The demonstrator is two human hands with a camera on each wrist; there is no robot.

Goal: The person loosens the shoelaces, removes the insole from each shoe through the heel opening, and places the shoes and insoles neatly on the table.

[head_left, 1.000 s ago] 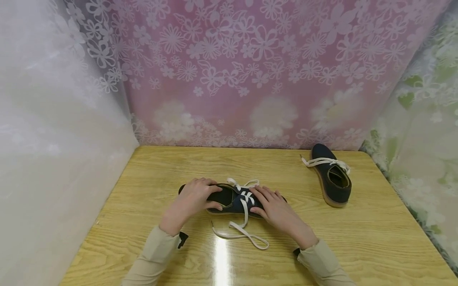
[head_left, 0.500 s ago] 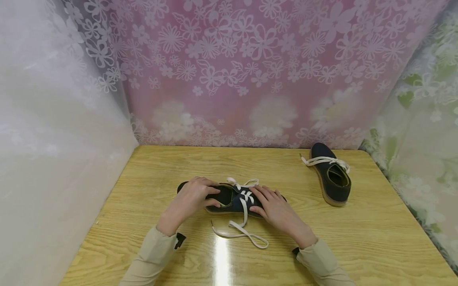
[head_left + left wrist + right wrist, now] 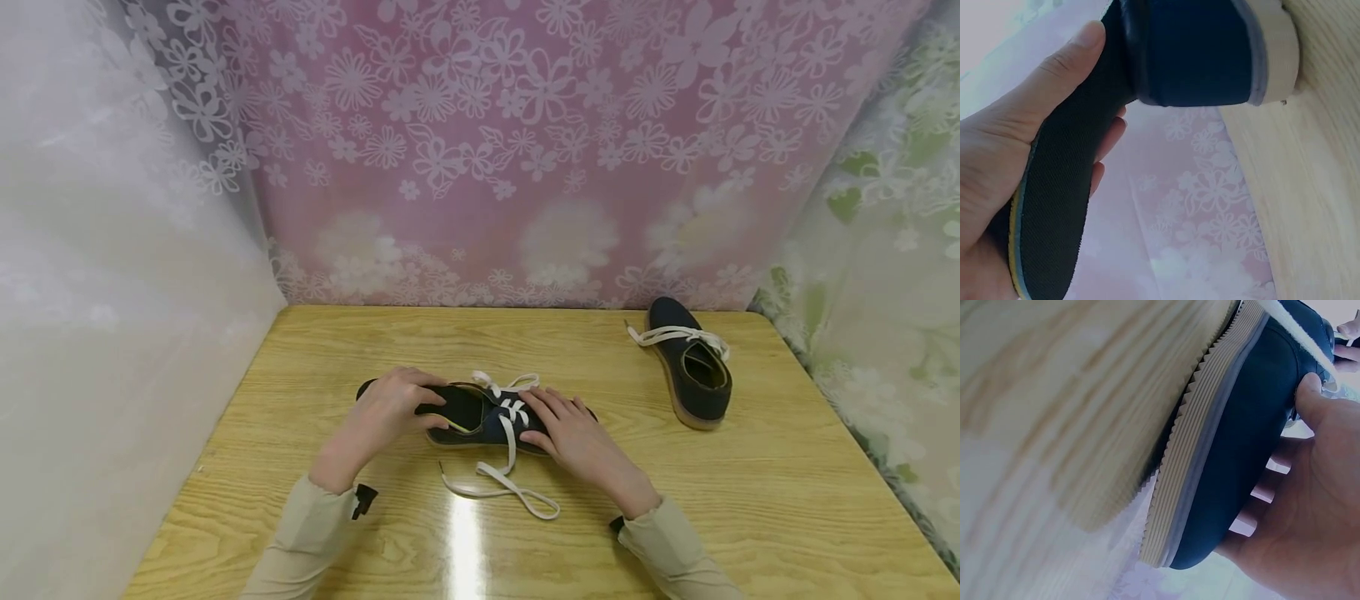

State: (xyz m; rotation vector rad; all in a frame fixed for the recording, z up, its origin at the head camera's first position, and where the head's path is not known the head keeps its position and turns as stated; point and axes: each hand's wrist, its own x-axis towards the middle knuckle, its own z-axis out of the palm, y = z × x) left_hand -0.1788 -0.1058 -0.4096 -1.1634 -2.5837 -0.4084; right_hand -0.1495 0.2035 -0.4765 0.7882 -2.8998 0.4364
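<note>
A dark navy lace-up shoe (image 3: 493, 430) lies sideways on the table, toe to the right, its white lace (image 3: 536, 510) trailing toward the front. My left hand (image 3: 382, 408) grips a black insole (image 3: 1060, 194) with a yellow and blue edge, thumb on one face and fingers on the other. In the left wrist view the insole sticks out past the shoe's heel (image 3: 1200, 56); its front part is inside the shoe. Over the toe end, my right hand (image 3: 577, 442) holds the shoe, its thumb on the near side by the laces and its fingers across the top.
A second navy shoe (image 3: 706, 406) with white laces stands at the back right of the wooden table (image 3: 795, 500). A pink floral curtain (image 3: 480, 208) hangs behind the table's back edge, with pale sheets at both sides.
My left hand has drawn left with the insole, which reaches further out past the heel. The right hand stays on the toe, and the shoe has barely moved.
</note>
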